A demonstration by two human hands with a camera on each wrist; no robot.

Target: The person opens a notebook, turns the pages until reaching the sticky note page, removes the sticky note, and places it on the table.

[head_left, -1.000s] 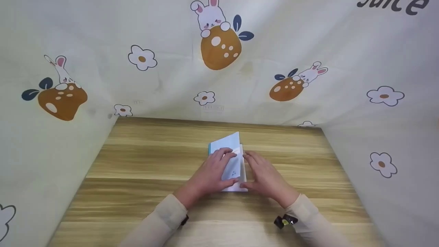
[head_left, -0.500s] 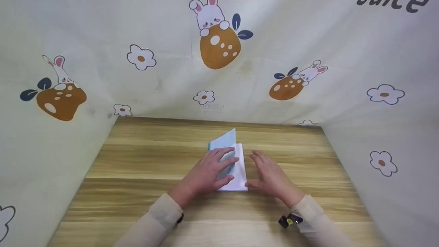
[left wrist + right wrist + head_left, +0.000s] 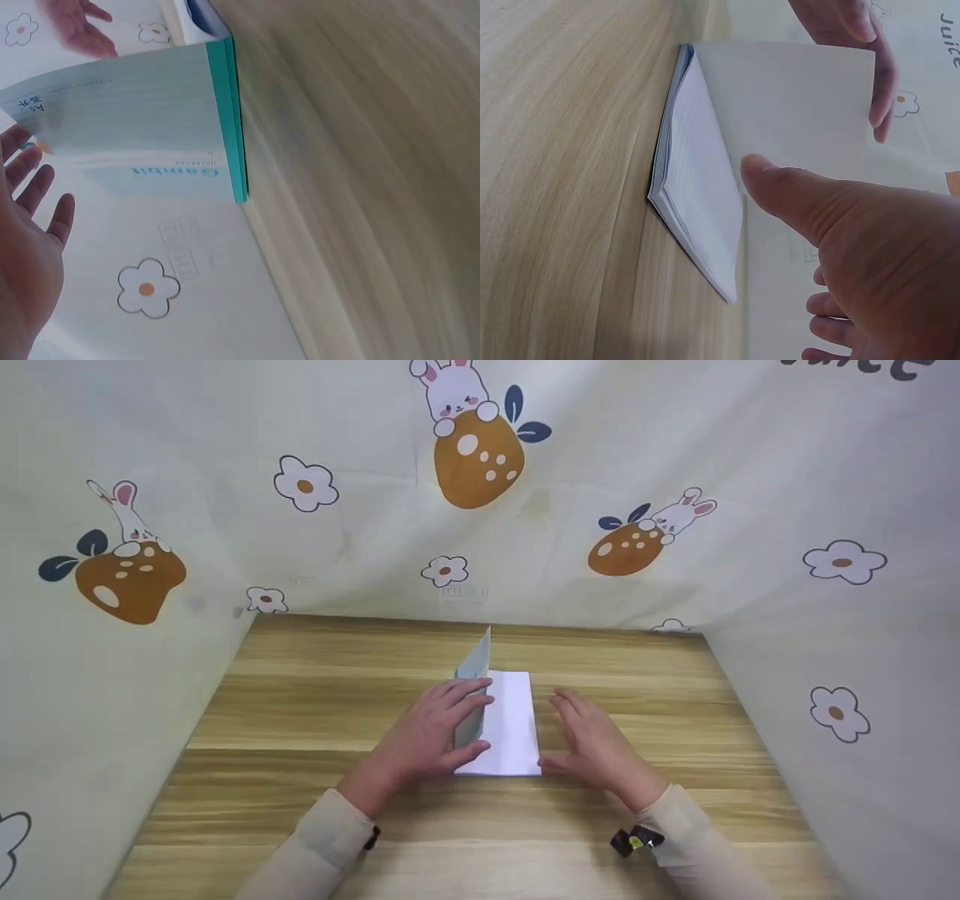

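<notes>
A notebook (image 3: 511, 724) lies on the wooden table, its cover (image 3: 472, 664) standing nearly upright and white lined pages (image 3: 701, 169) exposed. In the left wrist view the cover's outside is pale blue-green with "Gambit" lettering, and the spine (image 3: 227, 112) is teal. My left hand (image 3: 424, 727) is at the cover's free edge, fingers spread and fairly straight; its exact contact is partly hidden. Beside the notebook's right edge is my right hand (image 3: 600, 746), fingers extended, its thumb (image 3: 787, 191) close to the near right corner. Nothing is held in the right hand.
Wood-grain table (image 3: 315, 697) surrounds the notebook on all sides. Cloth walls (image 3: 360, 540) printed with rabbits, strawberries and flowers enclose the back and both sides. A dark strap device (image 3: 636, 840) is on the right wrist.
The left hand has moved left, and the cover has swung left from lying partly over the pages to nearly upright, baring the white page. The right hand has drawn slightly right, away from the notebook.
</notes>
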